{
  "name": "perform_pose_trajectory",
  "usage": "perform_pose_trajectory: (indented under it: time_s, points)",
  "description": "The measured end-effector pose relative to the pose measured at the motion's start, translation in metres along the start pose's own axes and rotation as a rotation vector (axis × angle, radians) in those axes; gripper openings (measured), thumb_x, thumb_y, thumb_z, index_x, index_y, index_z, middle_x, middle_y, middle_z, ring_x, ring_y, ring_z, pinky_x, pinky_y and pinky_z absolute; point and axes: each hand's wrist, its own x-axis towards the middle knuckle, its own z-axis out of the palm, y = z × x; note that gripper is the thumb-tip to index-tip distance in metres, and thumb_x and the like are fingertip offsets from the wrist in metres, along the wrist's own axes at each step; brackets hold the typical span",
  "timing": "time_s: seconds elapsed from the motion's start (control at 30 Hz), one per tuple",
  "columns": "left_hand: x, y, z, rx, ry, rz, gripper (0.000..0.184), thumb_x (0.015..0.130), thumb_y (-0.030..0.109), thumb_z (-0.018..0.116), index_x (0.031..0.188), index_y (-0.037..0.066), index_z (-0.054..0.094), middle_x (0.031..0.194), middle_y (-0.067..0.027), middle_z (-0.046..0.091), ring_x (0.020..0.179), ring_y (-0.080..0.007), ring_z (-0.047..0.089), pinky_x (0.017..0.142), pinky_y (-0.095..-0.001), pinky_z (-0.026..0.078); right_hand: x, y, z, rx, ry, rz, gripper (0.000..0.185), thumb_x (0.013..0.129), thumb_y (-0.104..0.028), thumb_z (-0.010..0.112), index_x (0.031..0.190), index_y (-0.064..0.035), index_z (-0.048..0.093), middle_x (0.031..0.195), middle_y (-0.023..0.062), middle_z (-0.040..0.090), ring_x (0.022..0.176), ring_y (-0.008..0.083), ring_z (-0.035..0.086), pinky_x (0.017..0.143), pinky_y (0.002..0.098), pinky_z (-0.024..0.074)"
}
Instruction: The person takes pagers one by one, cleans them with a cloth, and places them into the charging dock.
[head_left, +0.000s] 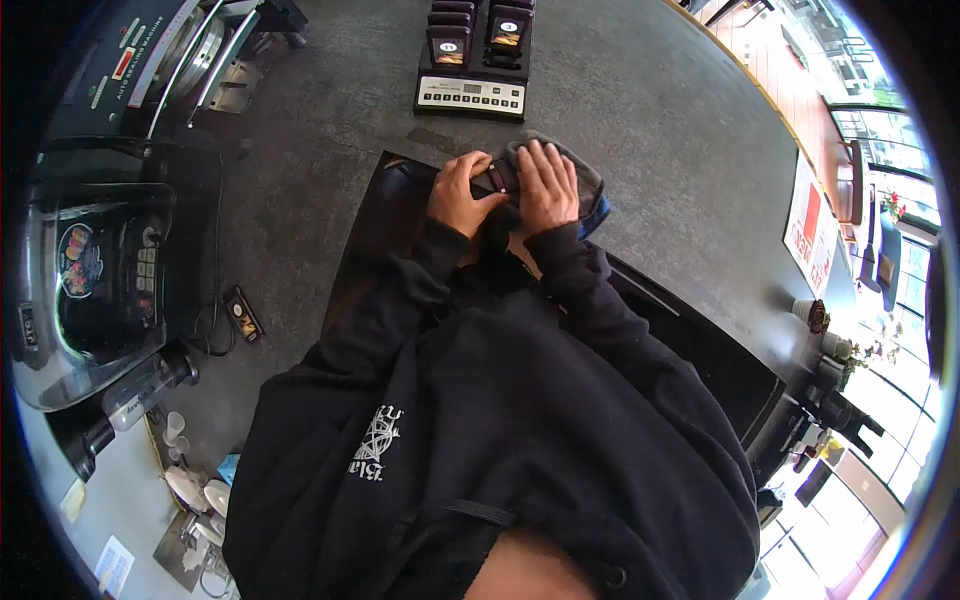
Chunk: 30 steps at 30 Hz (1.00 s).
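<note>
My left hand [462,195] pinches a dark maroon restaurant pager [498,178] at its left end, thumb below and fingers above. Over the pager's right end lies a grey cloth [585,178] with a blue patch at its lower edge. My right hand [546,188] presses on that cloth with its fingers together and holds it against the pager. Much of the pager is hidden under the cloth and fingers. Just beyond my hands stands a pager charging base [471,95] with a keypad and several numbered pagers in its slots.
To the left stand an auto sealing machine [125,65] and a black appliance with a clear cover [100,260]. Another pager [242,313] lies on the dark counter [300,200] near a cable. At the right are a red and white sign [808,220] and a small potted plant [812,314].
</note>
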Motion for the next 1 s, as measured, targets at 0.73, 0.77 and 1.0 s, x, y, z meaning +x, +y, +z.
perform_pose_trajectory:
  time_s: [0.73,0.77,1.0]
  points:
    - [0.001,0.001,-0.002,-0.03,-0.023,0.002,0.051,0.066,0.016,0.077,0.112,0.007,0.055,0.113,-0.0096,0.059,0.108,-0.029,0.053,0.091,-0.0382,0.043,-0.021,0.056,-0.046,0.335,-0.169,-0.216,0.033,0.07,-0.005,0.067,0.102,-0.0054,0.063,0.114,0.009,0.06,0.114,0.0288,0.052,0.096,0.0414,0.0411]
    - [0.0,0.003,-0.003,0.004,-0.014,0.026,0.051,0.067,0.017,0.077,0.112,0.007,0.055,0.113,-0.0103,0.058,0.108,-0.0296,0.052,0.091,-0.0386,0.043,-0.021,0.061,-0.046,0.319,-0.155,-0.188,0.032,0.072,-0.006,0.067,0.103,-0.0062,0.063,0.115,0.0085,0.06,0.114,0.0287,0.052,0.096,0.0417,0.0401]
    - [0.005,0.015,-0.001,0.136,-0.04,0.081,0.052,0.066,0.022,0.076,0.112,0.008,0.057,0.113,-0.0111,0.057,0.109,-0.0296,0.05,0.093,-0.0398,0.04,-0.014,0.093,-0.061,0.062,-0.22,0.081,0.032,0.078,-0.02,0.066,0.109,-0.0119,0.062,0.12,0.0051,0.057,0.12,0.0257,0.046,0.102,0.0449,0.0298]
